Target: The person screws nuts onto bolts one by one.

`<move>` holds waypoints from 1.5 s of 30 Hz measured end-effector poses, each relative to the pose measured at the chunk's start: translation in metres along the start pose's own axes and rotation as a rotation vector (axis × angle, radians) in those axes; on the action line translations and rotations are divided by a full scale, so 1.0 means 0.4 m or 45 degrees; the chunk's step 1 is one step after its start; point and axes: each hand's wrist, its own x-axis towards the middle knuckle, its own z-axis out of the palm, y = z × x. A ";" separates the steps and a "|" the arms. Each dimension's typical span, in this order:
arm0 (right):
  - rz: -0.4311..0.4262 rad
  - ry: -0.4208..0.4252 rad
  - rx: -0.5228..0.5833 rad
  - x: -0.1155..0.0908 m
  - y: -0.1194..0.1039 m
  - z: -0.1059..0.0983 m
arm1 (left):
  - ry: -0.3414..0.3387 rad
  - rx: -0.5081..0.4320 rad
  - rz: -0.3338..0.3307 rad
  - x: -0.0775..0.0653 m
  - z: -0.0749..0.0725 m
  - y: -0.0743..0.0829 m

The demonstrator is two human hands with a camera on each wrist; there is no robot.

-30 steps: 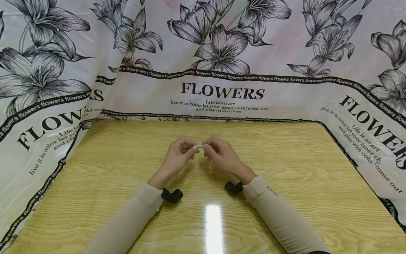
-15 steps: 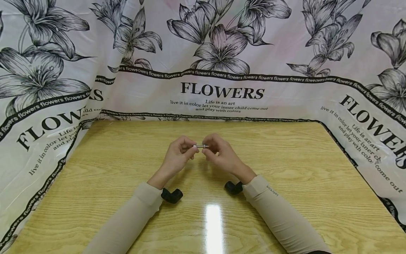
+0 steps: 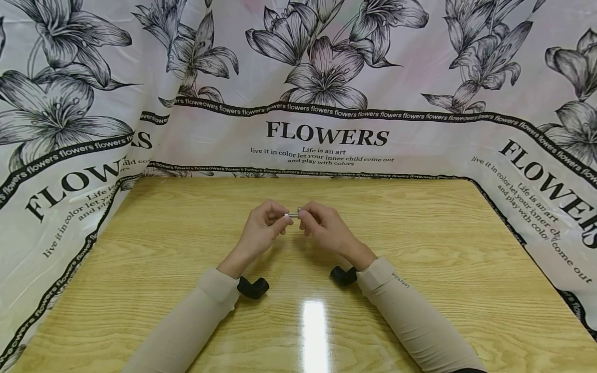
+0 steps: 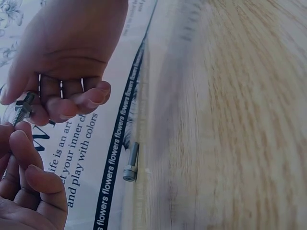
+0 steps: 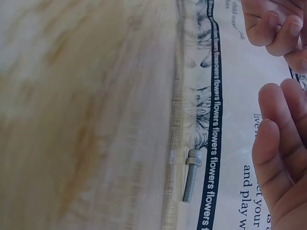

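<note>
My left hand [image 3: 259, 229] pinches one end of a small metal bolt [image 3: 292, 215] above the table. My right hand [image 3: 328, 228] meets it from the other side, thumb and forefinger at the nut [image 4: 23, 106] on the bolt's threads. The bolt lies roughly level between both hands in the head view. A second bolt [image 5: 191, 179] with a nut [image 5: 194, 162] near its head appears on the table in both wrist views. The head view does not show this second bolt. In the right wrist view the held bolt is out of sight.
The wood-grain table [image 3: 420, 259] is ringed at the back and sides by a white flower-print sheet [image 3: 326, 140]. Black wrist-worn pieces [image 3: 253, 288] stick out beneath both sleeves. A bright light reflection [image 3: 314, 331] falls on the table's front.
Half a second ago my right thumb and forefinger were parted, baring the nut and bolt end. Now they have come together over the nut again. My left hand stays put.
</note>
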 end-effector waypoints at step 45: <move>-0.007 -0.002 -0.008 0.001 0.009 0.003 | 0.009 0.016 0.042 0.019 -0.004 -0.084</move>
